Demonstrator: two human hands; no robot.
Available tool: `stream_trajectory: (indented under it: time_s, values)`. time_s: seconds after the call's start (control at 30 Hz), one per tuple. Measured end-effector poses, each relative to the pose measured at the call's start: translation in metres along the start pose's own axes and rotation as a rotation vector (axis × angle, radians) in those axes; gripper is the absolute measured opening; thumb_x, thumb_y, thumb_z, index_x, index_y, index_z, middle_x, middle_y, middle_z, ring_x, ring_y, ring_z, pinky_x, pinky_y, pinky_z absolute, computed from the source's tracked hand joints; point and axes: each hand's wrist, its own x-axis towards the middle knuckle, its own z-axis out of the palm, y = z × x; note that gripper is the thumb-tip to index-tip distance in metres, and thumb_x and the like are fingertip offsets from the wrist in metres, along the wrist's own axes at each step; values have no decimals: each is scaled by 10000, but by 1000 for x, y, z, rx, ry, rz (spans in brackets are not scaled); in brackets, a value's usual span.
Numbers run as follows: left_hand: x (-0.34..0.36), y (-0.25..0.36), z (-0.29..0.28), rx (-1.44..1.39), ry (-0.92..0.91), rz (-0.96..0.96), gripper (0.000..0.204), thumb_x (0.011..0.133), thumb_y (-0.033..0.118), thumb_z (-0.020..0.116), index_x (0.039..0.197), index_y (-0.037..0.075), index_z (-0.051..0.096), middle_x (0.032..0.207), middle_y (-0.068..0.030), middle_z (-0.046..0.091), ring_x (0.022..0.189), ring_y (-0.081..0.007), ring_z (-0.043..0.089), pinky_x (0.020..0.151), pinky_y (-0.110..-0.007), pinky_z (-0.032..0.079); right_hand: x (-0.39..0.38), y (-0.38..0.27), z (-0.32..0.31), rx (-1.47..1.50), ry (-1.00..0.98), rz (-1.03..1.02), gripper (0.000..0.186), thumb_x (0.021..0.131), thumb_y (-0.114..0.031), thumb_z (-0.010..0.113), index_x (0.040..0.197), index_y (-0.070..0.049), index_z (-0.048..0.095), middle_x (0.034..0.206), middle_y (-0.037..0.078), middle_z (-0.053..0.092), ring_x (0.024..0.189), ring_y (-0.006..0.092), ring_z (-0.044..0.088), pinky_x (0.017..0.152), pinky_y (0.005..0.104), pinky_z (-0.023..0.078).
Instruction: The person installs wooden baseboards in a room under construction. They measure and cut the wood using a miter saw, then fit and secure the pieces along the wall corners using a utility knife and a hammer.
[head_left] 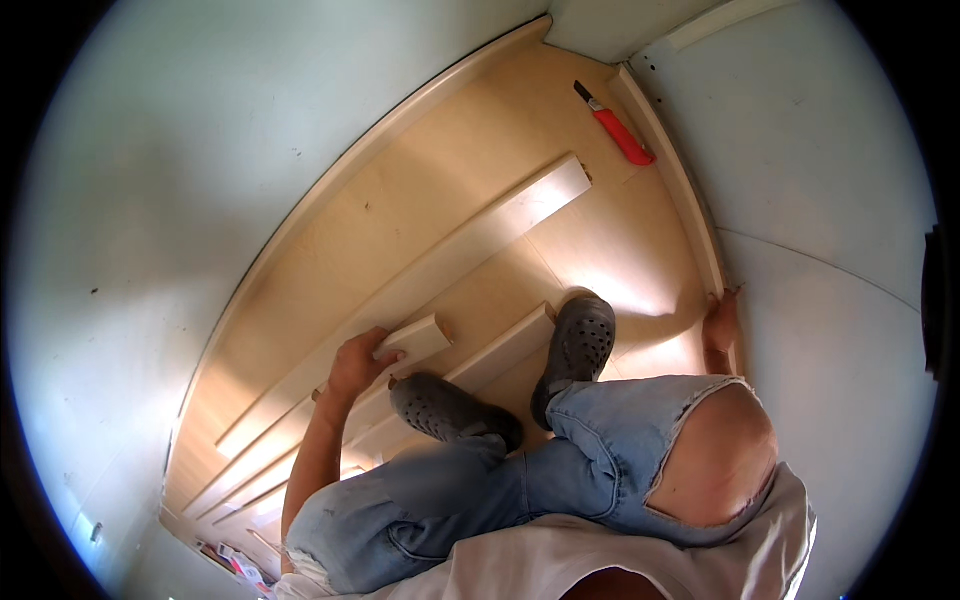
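Note:
My left hand (358, 362) is closed round a pale skirting board (425, 338), near the end of it, with the thumb on its face. That board lies among several similar strips on the wooden floor. At the right wall, my right hand (720, 325) grips the top edge of another skirting board (668, 165), which stands against the wall's foot; its fingers are partly hidden. A long loose board (500, 220) lies in front of me, out of both hands' hold. Farther off, a red-handled utility knife (625, 137) rests on the floor with its dark blade out.
Pale green walls enclose the narrow floor (480, 120). Along the left wall runs a fitted skirting strip (340, 180). My dark clogs (582, 340) stand between the loose boards, one beside a shorter strip (510, 345). Small items (240, 568) lie at the lower left.

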Motion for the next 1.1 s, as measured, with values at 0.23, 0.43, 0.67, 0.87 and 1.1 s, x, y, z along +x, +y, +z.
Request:
stream_trajectory:
  time_s: [0.23, 0.43, 0.67, 0.87, 1.1]
  values:
    - [21, -11, -6, 72, -42, 197, 299, 827, 223, 761, 1034, 42, 643, 1032, -213, 679, 992, -442, 632, 809, -497, 507, -11, 18, -37, -65, -152, 35, 490, 979, -253, 618, 1382, -30, 452, 1252, 189, 646, 1011, 415, 666, 795, 505, 558]
    - [-52, 42, -61, -141, -328, -227, 227, 833, 198, 701, 867, 22, 563, 787, -221, 603, 774, -406, 630, 696, -480, 503, -45, 23, -179, 338, -390, 106, 374, 936, -104, 612, 1303, -51, 558, 1155, 206, 648, 1031, 401, 641, 885, 477, 520]
    - [-111, 97, -238, 333, -290, -191, 225, 851, 95, 686, 844, -8, 486, 743, -100, 434, 712, -219, 417, 685, -346, 416, 20, -81, -288, 527, -334, 20, 245, 934, -226, 649, 1082, -58, 549, 1071, 188, 663, 1017, 393, 648, 858, 493, 529]
    - [-102, 84, -310, -86, -267, -224, 295, 868, 64, 748, 1079, -52, 577, 938, -117, 629, 832, -198, 567, 812, -347, 491, 65, -170, -398, 661, -487, -139, 298, 944, -291, 633, 1084, -43, 545, 1071, 213, 654, 1053, 410, 625, 911, 502, 508]
    - [-122, 279, -305, -242, -138, -294, 262, 885, 42, 709, 1104, -7, 573, 991, -84, 654, 921, -167, 583, 866, -309, 476, 161, -139, -593, 829, -775, -186, 328, 890, -271, 692, 1075, -30, 568, 1002, 231, 664, 969, 430, 650, 823, 523, 516]
